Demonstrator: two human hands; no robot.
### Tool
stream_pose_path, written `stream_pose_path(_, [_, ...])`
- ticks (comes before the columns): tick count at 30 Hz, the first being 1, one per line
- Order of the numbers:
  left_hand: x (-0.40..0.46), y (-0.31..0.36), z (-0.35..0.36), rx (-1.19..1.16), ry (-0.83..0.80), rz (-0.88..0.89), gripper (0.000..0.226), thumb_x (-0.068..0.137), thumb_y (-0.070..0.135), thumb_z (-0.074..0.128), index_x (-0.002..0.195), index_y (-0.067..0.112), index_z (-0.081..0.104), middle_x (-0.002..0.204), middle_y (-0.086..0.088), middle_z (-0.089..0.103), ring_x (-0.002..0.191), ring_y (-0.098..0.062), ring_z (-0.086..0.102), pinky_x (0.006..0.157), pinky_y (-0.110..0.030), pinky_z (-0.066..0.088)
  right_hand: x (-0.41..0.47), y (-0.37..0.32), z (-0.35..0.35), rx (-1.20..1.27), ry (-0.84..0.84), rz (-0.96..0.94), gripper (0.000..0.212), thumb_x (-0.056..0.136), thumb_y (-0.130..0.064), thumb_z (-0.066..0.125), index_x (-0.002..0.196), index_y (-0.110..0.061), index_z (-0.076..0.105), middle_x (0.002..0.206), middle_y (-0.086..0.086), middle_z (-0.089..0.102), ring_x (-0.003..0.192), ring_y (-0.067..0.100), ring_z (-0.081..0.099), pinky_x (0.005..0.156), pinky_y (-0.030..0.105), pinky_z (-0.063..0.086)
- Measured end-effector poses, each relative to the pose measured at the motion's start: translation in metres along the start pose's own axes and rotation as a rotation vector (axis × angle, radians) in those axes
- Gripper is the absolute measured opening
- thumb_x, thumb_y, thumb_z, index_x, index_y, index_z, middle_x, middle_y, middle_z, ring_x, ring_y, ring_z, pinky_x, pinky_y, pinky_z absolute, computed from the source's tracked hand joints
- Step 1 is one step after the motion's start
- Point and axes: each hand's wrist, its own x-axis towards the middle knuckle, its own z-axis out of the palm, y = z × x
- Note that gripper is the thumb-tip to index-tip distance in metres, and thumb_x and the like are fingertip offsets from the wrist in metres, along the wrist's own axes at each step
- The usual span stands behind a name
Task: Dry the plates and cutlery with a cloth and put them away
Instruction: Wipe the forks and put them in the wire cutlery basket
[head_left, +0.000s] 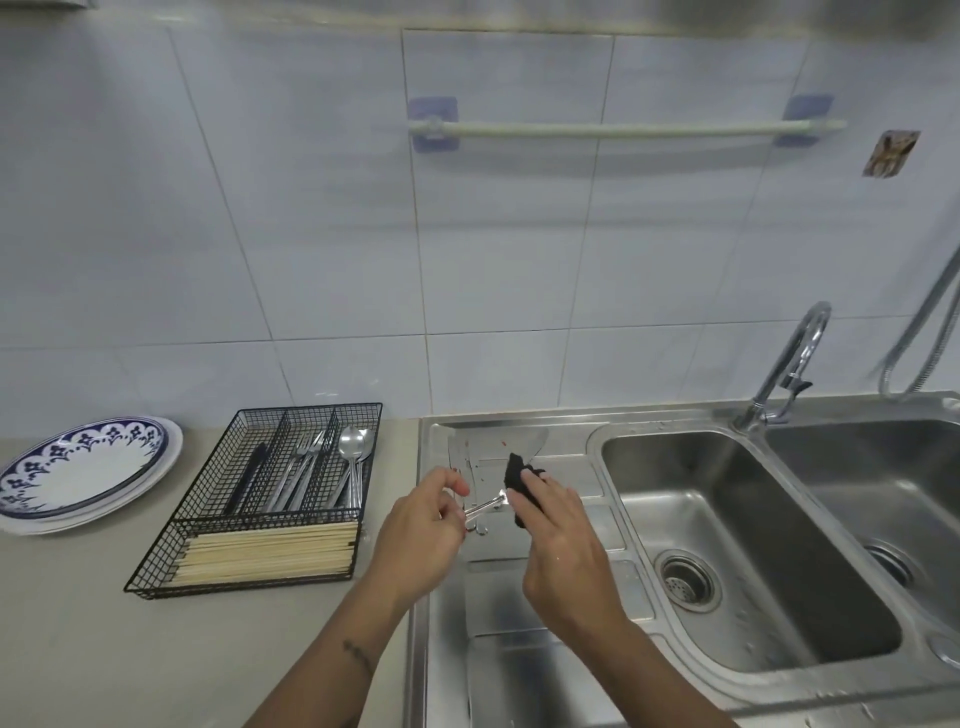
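Over the steel draining board of the sink (519, 597), the left hand (421, 540) pinches the handle of a small shiny metal piece of cutlery (485, 506); which kind it is cannot be told, since its working end is buried in the small dark cloth (522, 486). The right hand (563, 551) has its grip curled round that cloth, wrapping it over the far end of the utensil. The piece is likely light, stiff and slick when wet, so the handle is the sound place to hold it, with the soft cloth folded round the rest. To the left on the grey desk (78, 623) stands the black wire cutlery tray (260, 499), already holding forks, spoons and pale chopsticks. Farther left lie the blue-patterned white plates (83, 473), stacked.
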Motion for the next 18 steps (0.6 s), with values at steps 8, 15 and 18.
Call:
stream_pose_path(8, [-0.014, -0.002, -0.003, -0.168, -0.007, -0.108, 0.02, 0.098, 0.004, 0.048, 0.104, 0.023, 0.052, 0.068, 0.002, 0.065, 0.067, -0.011, 0.056, 0.064, -0.026, 0.042, -0.004, -0.011, -0.006, 0.001, -0.057, -0.133, 0.07, 0.062, 0.012, 0.067, 0.128, -0.012, 0.061, 0.138, 0.007, 0.055, 0.132, 0.026, 0.047, 0.105, 0.051, 0.041])
stream_pose_path(15, [-0.019, -0.003, -0.007, -0.17, -0.003, -0.098, 0.018, 0.099, 0.005, 0.047, 0.101, 0.022, 0.052, 0.065, 0.003, 0.062, 0.069, -0.012, 0.057, 0.069, -0.028, 0.044, -0.002, -0.016, -0.007, -0.021, -0.077, -0.245, 0.071, 0.06, 0.013, 0.065, 0.126, -0.012, 0.062, 0.137, 0.007, 0.056, 0.132, 0.027, 0.047, 0.108, 0.051, 0.036])
stream_pose_path(18, [-0.022, -0.004, -0.006, -0.131, -0.005, -0.082, 0.018, 0.1, 0.006, 0.045, 0.1, 0.023, 0.051, 0.067, 0.004, 0.062, 0.069, -0.011, 0.057, 0.068, -0.027, 0.044, 0.004, -0.012, -0.011, -0.031, -0.063, -0.062, 0.072, 0.059, 0.013, 0.066, 0.127, -0.012, 0.062, 0.135, 0.007, 0.058, 0.13, 0.028, 0.049, 0.104, 0.053, 0.041])
